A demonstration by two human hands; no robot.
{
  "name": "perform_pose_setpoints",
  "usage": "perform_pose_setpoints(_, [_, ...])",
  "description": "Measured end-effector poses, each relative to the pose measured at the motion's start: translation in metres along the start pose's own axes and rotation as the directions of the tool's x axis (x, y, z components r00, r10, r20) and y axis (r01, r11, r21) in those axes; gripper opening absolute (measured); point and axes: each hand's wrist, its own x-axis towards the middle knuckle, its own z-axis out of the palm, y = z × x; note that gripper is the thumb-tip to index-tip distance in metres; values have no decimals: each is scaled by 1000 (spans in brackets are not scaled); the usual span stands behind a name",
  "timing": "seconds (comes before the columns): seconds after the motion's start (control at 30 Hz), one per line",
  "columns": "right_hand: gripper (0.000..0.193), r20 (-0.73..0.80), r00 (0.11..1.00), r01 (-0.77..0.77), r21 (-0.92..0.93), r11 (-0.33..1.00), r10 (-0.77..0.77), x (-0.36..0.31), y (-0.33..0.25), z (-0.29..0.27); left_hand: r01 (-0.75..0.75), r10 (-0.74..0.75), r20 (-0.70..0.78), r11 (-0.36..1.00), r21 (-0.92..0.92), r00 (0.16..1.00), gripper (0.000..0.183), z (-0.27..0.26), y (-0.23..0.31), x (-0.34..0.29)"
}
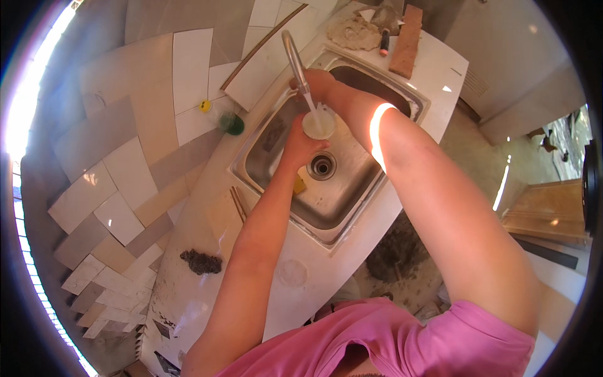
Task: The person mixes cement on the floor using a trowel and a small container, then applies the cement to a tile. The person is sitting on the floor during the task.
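Water runs from the curved metal faucet (294,58) into a small round whitish cup (318,125) over the sink. My left hand (303,147) is closed around the cup's near left side and holds it under the stream. Past the cup, my right hand (319,83) reaches behind the spout, near the foot of the faucet. Its fingers curl there, and whatever they grip is hidden. Below the cup shows the drain (321,166) of the steel sink (339,210). A yellow sponge-like piece (299,184) lies in the basin beside my left wrist.
A green-bottomed bottle with a yellow cap (227,119) stands by the tiled wall. Dark scouring-pad-like clump (201,262) and thin sticks (239,204) lie on the left counter (251,314). A reddish-brown block (406,41) and a crumpled cloth (355,32) sit beyond the second basin (364,81).
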Motion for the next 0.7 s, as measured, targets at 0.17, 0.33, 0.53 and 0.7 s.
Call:
perform_pose_setpoints(0.17, [29, 34, 999, 5, -45, 999, -4, 14, 5, 9, 225, -221, 59, 973, -57, 973, 72, -3, 6, 10])
perform_pose_setpoints(0.33, [28, 92, 994, 67, -97, 993, -58, -7, -15, -27, 716, -616, 365, 578, -391, 698, 53, -6, 13, 14])
perform_pose_setpoints(0.53, [25, 33, 999, 40, -58, 998, -38, -14, -9, -34, 731, -651, 332, 608, -310, 683, 60, 1, 4, 4])
perform_pose_setpoints(0.7, [23, 66, 997, -24, -33, 999, 26, -11, -14, -36, 260, -255, 61, 960, -103, 965, 90, 11, -34, -7])
